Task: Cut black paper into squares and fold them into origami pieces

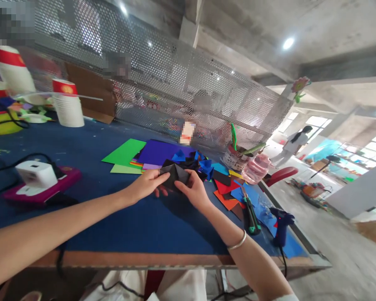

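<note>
Between my two hands is a piece of folded black paper (174, 174), held a little above the blue tabletop (122, 225). My left hand (148, 184) pinches its left side, thumb on top. On its right side, my right hand (194, 188) grips with the thumb against the near face. Just behind lie sheets of coloured paper, among them a green sheet (127, 152) and a purple sheet (163, 152). Several folded blue paper pieces (206, 167) sit beyond my right hand, with black ones among them.
To the right lie red paper pieces (224, 187), a green-and-black utility knife (252, 215) and a dark blue glue gun (282, 225). A pink bottle (255, 168) stands behind. At left are a magenta power strip (72, 179), a white charger (36, 174) and stacked paper cups (68, 104).
</note>
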Demonstrator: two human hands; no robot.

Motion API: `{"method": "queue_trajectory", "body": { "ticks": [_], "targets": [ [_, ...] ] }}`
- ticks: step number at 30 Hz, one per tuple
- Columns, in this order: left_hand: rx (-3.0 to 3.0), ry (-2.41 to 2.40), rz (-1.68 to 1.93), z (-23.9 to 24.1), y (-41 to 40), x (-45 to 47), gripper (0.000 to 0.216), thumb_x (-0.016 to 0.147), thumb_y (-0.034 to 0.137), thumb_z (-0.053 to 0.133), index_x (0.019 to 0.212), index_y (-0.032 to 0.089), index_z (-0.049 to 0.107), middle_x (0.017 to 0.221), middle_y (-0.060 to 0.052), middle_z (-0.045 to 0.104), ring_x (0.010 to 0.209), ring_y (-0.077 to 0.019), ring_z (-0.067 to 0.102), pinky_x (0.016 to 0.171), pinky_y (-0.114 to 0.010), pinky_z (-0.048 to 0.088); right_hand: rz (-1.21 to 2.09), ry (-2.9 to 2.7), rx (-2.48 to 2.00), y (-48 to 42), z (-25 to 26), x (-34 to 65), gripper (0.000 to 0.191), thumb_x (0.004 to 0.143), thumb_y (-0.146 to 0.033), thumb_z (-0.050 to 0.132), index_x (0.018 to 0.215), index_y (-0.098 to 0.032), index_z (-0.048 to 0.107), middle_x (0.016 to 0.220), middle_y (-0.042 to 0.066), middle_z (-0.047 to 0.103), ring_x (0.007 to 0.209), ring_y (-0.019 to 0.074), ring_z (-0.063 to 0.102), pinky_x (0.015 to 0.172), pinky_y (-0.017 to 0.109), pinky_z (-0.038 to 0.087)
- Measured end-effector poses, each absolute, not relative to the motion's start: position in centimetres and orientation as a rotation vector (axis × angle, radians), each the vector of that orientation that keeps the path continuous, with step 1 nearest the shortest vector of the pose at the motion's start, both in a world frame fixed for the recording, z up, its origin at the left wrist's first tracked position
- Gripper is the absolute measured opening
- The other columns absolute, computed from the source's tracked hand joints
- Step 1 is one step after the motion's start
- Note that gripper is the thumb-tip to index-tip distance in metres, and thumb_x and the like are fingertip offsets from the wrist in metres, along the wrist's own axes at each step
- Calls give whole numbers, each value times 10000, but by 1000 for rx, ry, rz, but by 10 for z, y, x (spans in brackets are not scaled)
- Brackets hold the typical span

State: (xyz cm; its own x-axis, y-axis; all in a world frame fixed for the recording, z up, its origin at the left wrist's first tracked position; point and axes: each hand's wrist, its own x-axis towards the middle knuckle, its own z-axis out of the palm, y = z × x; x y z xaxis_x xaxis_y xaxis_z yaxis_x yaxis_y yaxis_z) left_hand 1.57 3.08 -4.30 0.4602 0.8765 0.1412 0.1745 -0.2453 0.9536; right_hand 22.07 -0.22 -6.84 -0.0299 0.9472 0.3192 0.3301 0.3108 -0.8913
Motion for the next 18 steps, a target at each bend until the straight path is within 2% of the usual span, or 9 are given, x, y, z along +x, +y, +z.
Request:
{"method": "queue_trajectory", "body": {
  "ticks": [2, 5, 9, 11, 14, 18],
  "targets": [
    [1682, 888, 849, -44, 32, 13, 609, 735, 790, 728, 867, 195, 720, 795, -94, 798, 670, -268, 766, 483, -291, 519, 789, -1559, -1188, -4, -69, 222, 525, 825, -498, 818, 1222, -248, 582, 975, 17, 745, 866, 203, 725, 778, 326, 606],
    [1673, 880, 848, -45, 34, 10, 558, 695, 717, 810, 882, 193, 759, 783, -71, 776, 691, -249, 742, 497, -284, 528, 793, -1571, -1177, -6, -69, 222, 506, 824, -502, 815, 1205, -253, 593, 952, 6, 736, 851, 202, 714, 769, 327, 602],
    [1657, 871, 840, -45, 34, 9, 486, 678, 654, 831, 834, 200, 761, 817, -60, 785, 701, -229, 725, 515, -277, 540, 721, -1608, -1208, -9, -68, 223, 389, 868, -491, 756, 1135, -234, 641, 886, 4, 712, 771, 188, 661, 708, 314, 550],
    [1637, 864, 818, -45, 34, 9, 480, 669, 641, 833, 839, 199, 760, 846, -68, 801, 728, -242, 752, 505, -265, 525, 659, -1621, -1223, -12, -65, 223, 387, 865, -448, 758, 1172, -233, 659, 944, 17, 727, 779, 183, 643, 711, 309, 524],
    [1615, 863, 794, -46, 33, 9, 476, 656, 636, 844, 827, 202, 751, 772, -54, 781, 707, -242, 752, 495, -255, 510, 560, -1643, -1244, -15, -59, 223, 435, 848, -409, 780, 1237, -244, 679, 1048, 34, 750, 765, 169, 618, 716, 302, 496],
    [1619, 857, 787, -47, 32, 10, 471, 639, 638, 867, 783, 206, 746, 726, -33, 744, 665, -207, 689, 504, -259, 528, 508, -1631, -1262, -19, -53, 224, 314, 873, -461, 768, 1103, -248, 743, 931, 13, 736, 700, 154, 568, 701, 293, 443]
  ]
}}
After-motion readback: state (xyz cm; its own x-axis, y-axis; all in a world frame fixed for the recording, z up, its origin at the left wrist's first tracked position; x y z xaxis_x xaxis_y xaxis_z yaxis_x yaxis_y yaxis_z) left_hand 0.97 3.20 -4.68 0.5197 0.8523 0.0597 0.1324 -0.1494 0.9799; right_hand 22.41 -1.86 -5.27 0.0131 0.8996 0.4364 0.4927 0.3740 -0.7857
